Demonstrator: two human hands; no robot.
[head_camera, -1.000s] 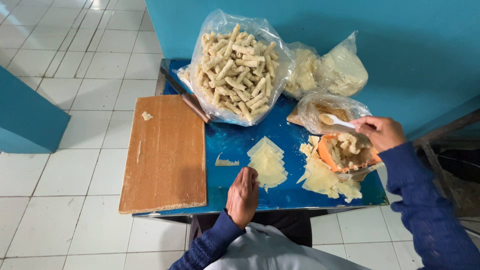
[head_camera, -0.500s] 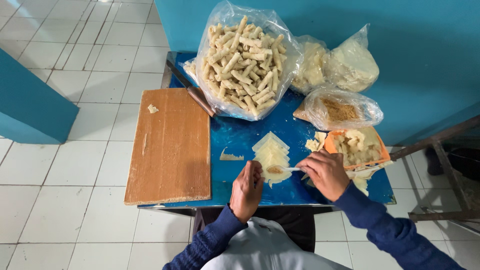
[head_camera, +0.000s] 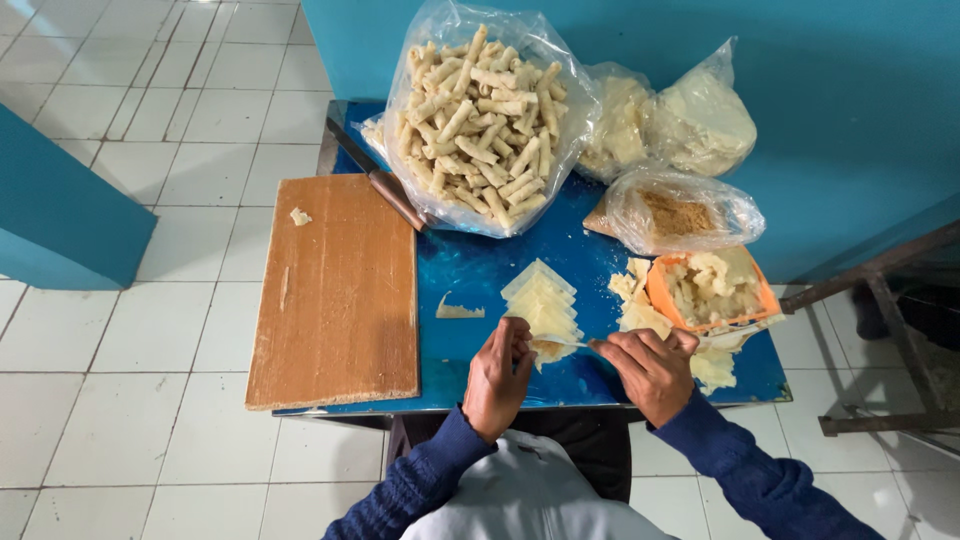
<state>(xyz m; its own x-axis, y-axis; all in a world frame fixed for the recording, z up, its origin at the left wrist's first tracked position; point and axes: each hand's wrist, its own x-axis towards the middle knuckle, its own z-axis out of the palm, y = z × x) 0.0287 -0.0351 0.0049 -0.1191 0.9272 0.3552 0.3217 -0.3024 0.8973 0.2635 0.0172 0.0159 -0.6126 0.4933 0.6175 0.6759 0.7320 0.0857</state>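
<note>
A small stack of pale square wrapper sheets (head_camera: 541, 300) lies on the blue table (head_camera: 470, 265). My left hand (head_camera: 497, 375) rests at the near edge of the stack, fingers touching it. My right hand (head_camera: 650, 368) holds a spoon (head_camera: 562, 344) whose tip, carrying a bit of filling, lies over the near corner of the wrappers. An orange bowl (head_camera: 712, 290) of pale filling stands just right of the stack, beyond my right hand.
A wooden board (head_camera: 338, 290) covers the table's left side, a knife (head_camera: 375, 180) beside it. A large clear bag of rolled pieces (head_camera: 475, 110) sits at the back, with three smaller bags (head_camera: 675, 150) to its right. Blue wall behind, tiled floor around.
My right hand came from the orange bowl to the wrapper stack with the spoon. My left hand shifted up against the stack's near edge.
</note>
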